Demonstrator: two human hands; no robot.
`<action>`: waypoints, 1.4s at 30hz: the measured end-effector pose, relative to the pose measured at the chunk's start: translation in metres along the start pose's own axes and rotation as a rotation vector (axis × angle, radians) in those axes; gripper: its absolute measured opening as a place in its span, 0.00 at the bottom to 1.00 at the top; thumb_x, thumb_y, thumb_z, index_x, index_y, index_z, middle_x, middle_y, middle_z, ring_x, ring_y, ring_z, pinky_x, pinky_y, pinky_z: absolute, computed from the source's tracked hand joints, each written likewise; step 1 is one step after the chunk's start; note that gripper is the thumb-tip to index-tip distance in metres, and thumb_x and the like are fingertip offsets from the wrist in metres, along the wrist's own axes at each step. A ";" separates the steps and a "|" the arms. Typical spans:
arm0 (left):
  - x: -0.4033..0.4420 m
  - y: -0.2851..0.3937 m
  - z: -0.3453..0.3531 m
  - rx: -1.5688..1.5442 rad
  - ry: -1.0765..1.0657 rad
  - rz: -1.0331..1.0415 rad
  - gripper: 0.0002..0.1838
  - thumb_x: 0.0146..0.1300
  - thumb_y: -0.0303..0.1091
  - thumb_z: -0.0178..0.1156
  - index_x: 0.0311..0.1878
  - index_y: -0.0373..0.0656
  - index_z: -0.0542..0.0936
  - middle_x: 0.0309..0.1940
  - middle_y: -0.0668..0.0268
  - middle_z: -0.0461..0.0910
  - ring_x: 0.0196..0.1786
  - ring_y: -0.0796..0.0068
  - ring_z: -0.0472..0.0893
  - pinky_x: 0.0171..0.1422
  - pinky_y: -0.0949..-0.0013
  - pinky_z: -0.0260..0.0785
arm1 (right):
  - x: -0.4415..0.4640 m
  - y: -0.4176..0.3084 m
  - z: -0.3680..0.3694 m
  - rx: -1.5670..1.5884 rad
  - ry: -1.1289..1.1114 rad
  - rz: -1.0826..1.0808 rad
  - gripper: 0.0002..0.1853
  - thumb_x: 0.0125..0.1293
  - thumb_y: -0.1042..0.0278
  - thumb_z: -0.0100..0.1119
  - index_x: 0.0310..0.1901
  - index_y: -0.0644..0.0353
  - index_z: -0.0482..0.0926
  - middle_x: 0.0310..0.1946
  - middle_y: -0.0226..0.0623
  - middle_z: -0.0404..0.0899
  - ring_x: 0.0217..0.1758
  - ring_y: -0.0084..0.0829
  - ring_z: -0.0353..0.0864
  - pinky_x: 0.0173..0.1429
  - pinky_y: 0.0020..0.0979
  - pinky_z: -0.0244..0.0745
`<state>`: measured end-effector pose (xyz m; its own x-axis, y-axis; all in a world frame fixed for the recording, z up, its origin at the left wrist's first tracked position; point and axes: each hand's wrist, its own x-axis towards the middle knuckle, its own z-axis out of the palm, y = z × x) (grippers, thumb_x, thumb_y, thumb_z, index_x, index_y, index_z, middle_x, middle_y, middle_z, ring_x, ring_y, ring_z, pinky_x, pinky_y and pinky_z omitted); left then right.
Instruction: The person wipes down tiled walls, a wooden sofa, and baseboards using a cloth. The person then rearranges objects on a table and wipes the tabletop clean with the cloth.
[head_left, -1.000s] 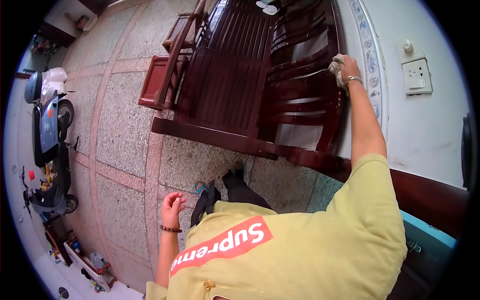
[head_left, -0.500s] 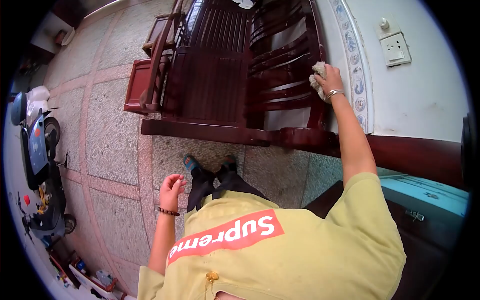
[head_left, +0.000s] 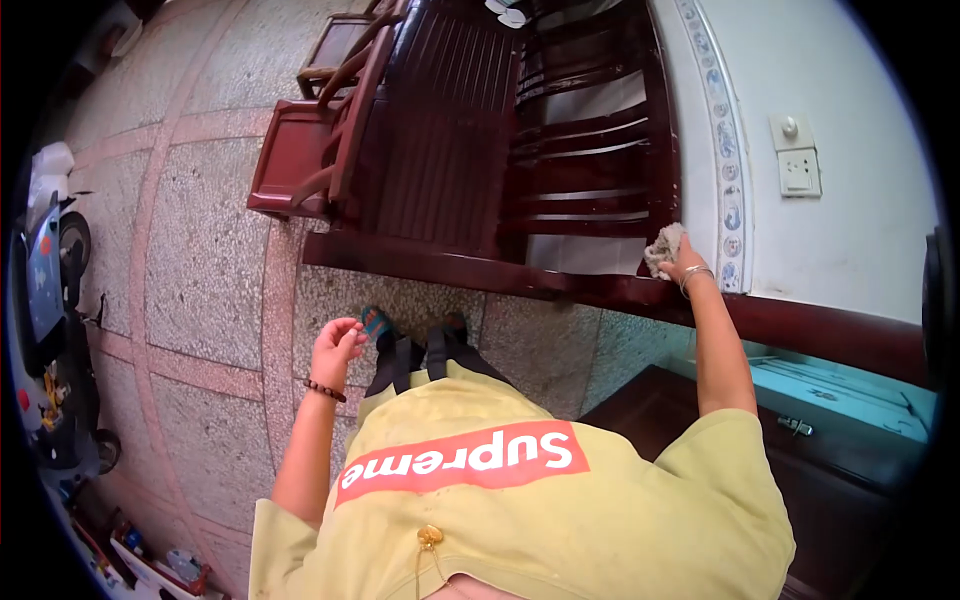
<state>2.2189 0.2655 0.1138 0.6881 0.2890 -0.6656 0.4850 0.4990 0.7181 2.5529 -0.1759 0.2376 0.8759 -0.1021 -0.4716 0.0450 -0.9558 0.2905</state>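
My right hand is closed on a fluffy grey-beige cloth. It presses the cloth against the near end of the backrest's top rail on a dark red wooden bench. A metal bangle circles that wrist. My left hand hangs in front of my body over the speckled floor, apart from the bench. Its fingers are loosely curled with a gap to the thumb, and nothing shows in them. A bead bracelet is on the left wrist.
Red wooden chairs stand against the bench's front side. White objects lie at its far end. A wall socket is at right, above a turquoise box and a dark chest. A scooter stands at far left.
My right hand has slid the cloth along the backrest's top rail toward me, to its near end. The view has shifted slightly; my left hand stays in much the same pose.
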 end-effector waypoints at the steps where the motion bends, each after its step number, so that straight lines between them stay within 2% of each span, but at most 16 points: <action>1: 0.004 0.001 -0.008 -0.011 0.004 -0.016 0.09 0.54 0.29 0.48 0.39 0.40 0.67 0.36 0.67 0.71 0.35 0.80 0.73 0.32 0.80 0.66 | -0.002 -0.004 -0.001 -0.030 -0.014 0.032 0.40 0.43 0.56 0.59 0.56 0.55 0.47 0.41 0.54 0.67 0.44 0.45 0.69 0.46 0.36 0.65; 6: 0.015 0.007 -0.027 -0.006 0.051 -0.051 0.08 0.54 0.29 0.48 0.39 0.40 0.68 0.35 0.67 0.72 0.34 0.80 0.74 0.32 0.81 0.66 | -0.013 -0.027 -0.010 -0.153 0.035 0.085 0.36 0.43 0.58 0.59 0.55 0.40 0.51 0.42 0.48 0.63 0.42 0.45 0.69 0.43 0.39 0.66; 10: 0.023 0.014 -0.026 0.002 0.079 -0.058 0.08 0.54 0.29 0.48 0.38 0.41 0.68 0.34 0.68 0.73 0.33 0.81 0.74 0.31 0.82 0.65 | -0.004 -0.036 -0.020 -0.226 0.429 -0.031 0.35 0.42 0.68 0.57 0.53 0.34 0.54 0.37 0.41 0.62 0.36 0.43 0.69 0.36 0.39 0.68; 12: 0.025 0.015 -0.020 0.009 0.115 -0.051 0.08 0.54 0.29 0.49 0.38 0.41 0.69 0.34 0.68 0.73 0.33 0.81 0.74 0.31 0.82 0.65 | 0.013 -0.042 -0.023 -0.349 0.623 -0.149 0.29 0.46 0.71 0.52 0.50 0.33 0.58 0.35 0.38 0.64 0.36 0.40 0.68 0.34 0.37 0.68; 16: 0.024 0.012 0.000 -0.032 0.193 -0.078 0.08 0.55 0.28 0.48 0.39 0.41 0.68 0.34 0.68 0.72 0.34 0.80 0.73 0.33 0.81 0.66 | 0.073 -0.053 -0.003 -0.407 0.766 -0.305 0.20 0.50 0.70 0.46 0.45 0.37 0.64 0.33 0.35 0.65 0.35 0.37 0.69 0.32 0.36 0.68; 18: 0.024 0.007 0.011 -0.062 0.199 -0.103 0.08 0.54 0.29 0.49 0.39 0.41 0.68 0.34 0.68 0.72 0.34 0.80 0.73 0.33 0.81 0.66 | 0.088 -0.067 0.000 -0.487 0.482 -0.248 0.11 0.52 0.68 0.42 0.39 0.43 0.68 0.32 0.34 0.66 0.35 0.35 0.69 0.31 0.35 0.67; 20: 0.027 0.003 0.022 -0.058 0.222 -0.122 0.08 0.54 0.29 0.49 0.39 0.42 0.68 0.34 0.67 0.72 0.35 0.80 0.73 0.33 0.81 0.66 | 0.099 -0.079 0.011 -0.512 0.422 -0.290 0.08 0.52 0.67 0.42 0.35 0.48 0.68 0.32 0.35 0.65 0.37 0.34 0.68 0.32 0.37 0.67; 27: 0.022 0.004 0.045 -0.042 0.319 -0.168 0.10 0.54 0.29 0.48 0.40 0.40 0.68 0.36 0.67 0.72 0.36 0.79 0.74 0.34 0.81 0.66 | 0.150 -0.111 0.074 -0.404 0.134 -0.395 0.14 0.51 0.64 0.46 0.42 0.46 0.67 0.37 0.36 0.66 0.42 0.37 0.68 0.40 0.40 0.66; 29: 0.021 0.001 0.047 -0.025 0.341 -0.187 0.09 0.54 0.29 0.48 0.40 0.40 0.68 0.36 0.67 0.72 0.36 0.79 0.74 0.33 0.82 0.66 | 0.145 -0.129 0.066 -0.323 -0.159 -0.464 0.18 0.48 0.63 0.53 0.44 0.47 0.66 0.39 0.38 0.66 0.42 0.39 0.68 0.43 0.39 0.65; 30: 0.019 0.000 0.048 -0.016 0.348 -0.200 0.09 0.54 0.29 0.48 0.40 0.40 0.68 0.36 0.67 0.72 0.36 0.80 0.74 0.33 0.82 0.65 | 0.144 -0.134 0.069 -0.321 -0.164 -0.476 0.18 0.48 0.63 0.53 0.44 0.47 0.66 0.39 0.38 0.66 0.42 0.39 0.68 0.43 0.39 0.65; 32: 0.018 -0.001 0.050 -0.019 0.354 -0.202 0.09 0.54 0.29 0.48 0.40 0.41 0.68 0.36 0.67 0.72 0.36 0.80 0.74 0.33 0.82 0.65 | 0.144 -0.145 0.078 0.008 -0.343 -0.736 0.23 0.45 0.63 0.56 0.46 0.48 0.64 0.40 0.41 0.66 0.43 0.41 0.67 0.45 0.36 0.64; 36: 0.018 0.002 0.052 -0.020 0.315 -0.208 0.09 0.55 0.30 0.49 0.40 0.40 0.68 0.35 0.68 0.72 0.35 0.81 0.73 0.33 0.83 0.65 | 0.093 -0.177 0.079 0.005 -0.455 -1.042 0.26 0.41 0.69 0.57 0.47 0.50 0.65 0.40 0.43 0.67 0.44 0.41 0.67 0.48 0.32 0.63; 38: 0.019 0.004 0.047 -0.004 0.266 -0.214 0.10 0.55 0.30 0.49 0.40 0.40 0.68 0.36 0.68 0.72 0.35 0.81 0.73 0.33 0.82 0.65 | 0.047 -0.201 0.062 -0.396 -0.583 -0.979 0.24 0.43 0.67 0.54 0.48 0.48 0.65 0.43 0.45 0.66 0.48 0.39 0.65 0.50 0.30 0.62; 40: 0.019 0.007 0.036 0.006 0.259 -0.203 0.10 0.55 0.29 0.48 0.41 0.39 0.67 0.36 0.68 0.72 0.36 0.81 0.72 0.34 0.82 0.65 | 0.058 -0.168 0.153 -0.352 -0.244 -1.150 0.21 0.46 0.63 0.51 0.47 0.48 0.66 0.47 0.48 0.62 0.51 0.41 0.63 0.53 0.30 0.61; 41: 0.018 0.006 0.026 0.017 0.234 -0.188 0.10 0.55 0.29 0.48 0.41 0.39 0.67 0.36 0.68 0.72 0.36 0.81 0.72 0.35 0.81 0.65 | 0.058 -0.170 0.170 -0.544 -0.465 -1.013 0.20 0.49 0.61 0.47 0.47 0.51 0.66 0.50 0.48 0.59 0.53 0.44 0.61 0.55 0.33 0.58; 42: 0.016 0.005 0.014 0.033 0.207 -0.175 0.10 0.54 0.29 0.49 0.41 0.39 0.67 0.36 0.68 0.72 0.36 0.81 0.72 0.35 0.81 0.65 | 0.043 -0.178 0.160 -0.018 -0.607 -0.455 0.20 0.51 0.61 0.43 0.47 0.55 0.65 0.52 0.48 0.56 0.54 0.46 0.58 0.56 0.35 0.55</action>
<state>2.2404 0.2611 0.1096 0.4688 0.3633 -0.8051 0.6063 0.5305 0.5924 2.5052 -0.0546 0.0323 0.3511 0.1626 -0.9221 0.3513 -0.9357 -0.0312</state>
